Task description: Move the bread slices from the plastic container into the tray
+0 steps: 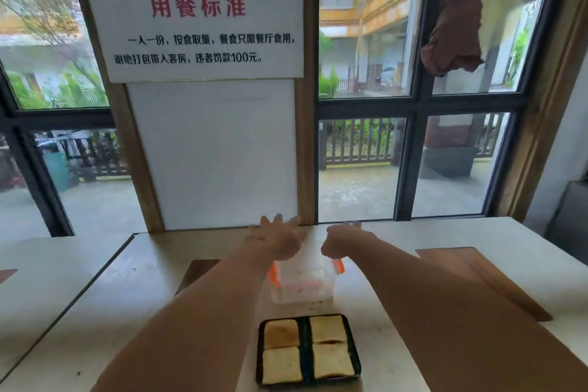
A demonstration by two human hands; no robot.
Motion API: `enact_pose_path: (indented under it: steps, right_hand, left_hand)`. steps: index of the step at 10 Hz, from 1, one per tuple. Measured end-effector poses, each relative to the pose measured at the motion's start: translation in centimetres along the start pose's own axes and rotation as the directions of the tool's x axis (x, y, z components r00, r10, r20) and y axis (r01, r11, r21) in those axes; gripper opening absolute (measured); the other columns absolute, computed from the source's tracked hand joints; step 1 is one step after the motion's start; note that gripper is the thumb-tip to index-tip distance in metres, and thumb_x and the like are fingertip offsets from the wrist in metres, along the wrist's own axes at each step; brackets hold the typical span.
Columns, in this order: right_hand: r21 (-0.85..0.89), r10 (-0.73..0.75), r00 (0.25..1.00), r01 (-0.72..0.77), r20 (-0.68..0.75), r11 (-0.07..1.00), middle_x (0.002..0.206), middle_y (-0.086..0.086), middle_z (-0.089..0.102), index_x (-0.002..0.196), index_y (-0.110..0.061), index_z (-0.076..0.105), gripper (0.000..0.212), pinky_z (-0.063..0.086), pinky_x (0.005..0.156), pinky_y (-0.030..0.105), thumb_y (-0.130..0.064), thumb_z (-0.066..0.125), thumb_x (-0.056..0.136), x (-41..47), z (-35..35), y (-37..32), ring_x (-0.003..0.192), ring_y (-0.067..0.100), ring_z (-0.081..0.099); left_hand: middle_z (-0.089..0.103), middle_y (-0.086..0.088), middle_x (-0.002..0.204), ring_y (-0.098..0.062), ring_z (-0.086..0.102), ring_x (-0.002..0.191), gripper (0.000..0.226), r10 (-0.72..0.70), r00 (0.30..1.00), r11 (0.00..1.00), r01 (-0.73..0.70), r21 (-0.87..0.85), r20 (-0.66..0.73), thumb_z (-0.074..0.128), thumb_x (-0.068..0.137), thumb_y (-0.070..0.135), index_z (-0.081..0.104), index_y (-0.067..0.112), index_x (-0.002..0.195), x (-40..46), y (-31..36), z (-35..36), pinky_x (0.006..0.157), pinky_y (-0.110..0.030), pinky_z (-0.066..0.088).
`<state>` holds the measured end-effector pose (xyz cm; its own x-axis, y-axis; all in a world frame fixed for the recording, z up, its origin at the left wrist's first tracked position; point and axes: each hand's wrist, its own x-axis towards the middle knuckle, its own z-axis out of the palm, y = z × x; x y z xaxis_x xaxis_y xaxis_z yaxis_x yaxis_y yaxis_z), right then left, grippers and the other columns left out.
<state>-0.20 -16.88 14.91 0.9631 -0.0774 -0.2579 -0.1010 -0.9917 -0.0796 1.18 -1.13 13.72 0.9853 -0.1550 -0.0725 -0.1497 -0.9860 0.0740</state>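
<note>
A black tray [306, 349] lies at the near table edge with several bread slices [281, 332] side by side in its compartments. Just beyond it stands the clear plastic container [302, 286] with orange clips; I see no bread inside it. Both my arms reach out over the container. My left hand [278, 237] is past its far left corner, with fingers spread and nothing in them. My right hand [342, 240] is curled shut past its far right corner, and a faint clear lid edge [351, 224] shows at its knuckles.
The pale table [397, 232] runs back to a window wall with a white notice board [213, 153]. Brown wooden boards lie on the table at right [477, 277] and left of the container [199, 270]. A second table [47, 264] adjoins at left.
</note>
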Motion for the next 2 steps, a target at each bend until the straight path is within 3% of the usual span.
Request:
enact_pose_path:
  steps: [1, 2]
  right_hand:
    - [-0.003, -0.031, 0.993, 0.030, -0.118, 1.000, 0.150, 0.014, 0.046, 0.149, -0.014, 0.044, 0.054, 0.036, 0.108, 0.047, -0.025, 0.047, 0.097, -0.6, -5.2, -0.6, 0.142, 0.036, 0.030]
    - [0.005, -0.043, 0.972, 0.045, -0.232, 0.999, 0.155, 0.013, 0.045, 0.151, -0.015, 0.045, 0.055, 0.034, 0.113, 0.048, -0.035, 0.048, 0.100, -0.9, -10.2, -1.3, 0.146, 0.037, 0.033]
  left_hand:
    - [0.016, -0.006, 0.170, -0.040, 0.014, 0.153, 0.065, -0.010, 0.996, 1.000, 0.012, 0.023, -0.083, 0.020, 0.100, 0.064, 0.017, 0.039, 0.160, 0.4, -0.6, -4.7, 0.118, -0.063, 0.016]
    - [0.013, -0.005, 0.171, -0.040, 0.013, 0.154, 0.066, -0.016, 0.990, 0.998, 0.023, 0.053, -0.142, 0.018, 0.100, 0.065, 0.013, 0.039, 0.160, 0.8, -0.9, -9.5, 0.119, -0.063, 0.015]
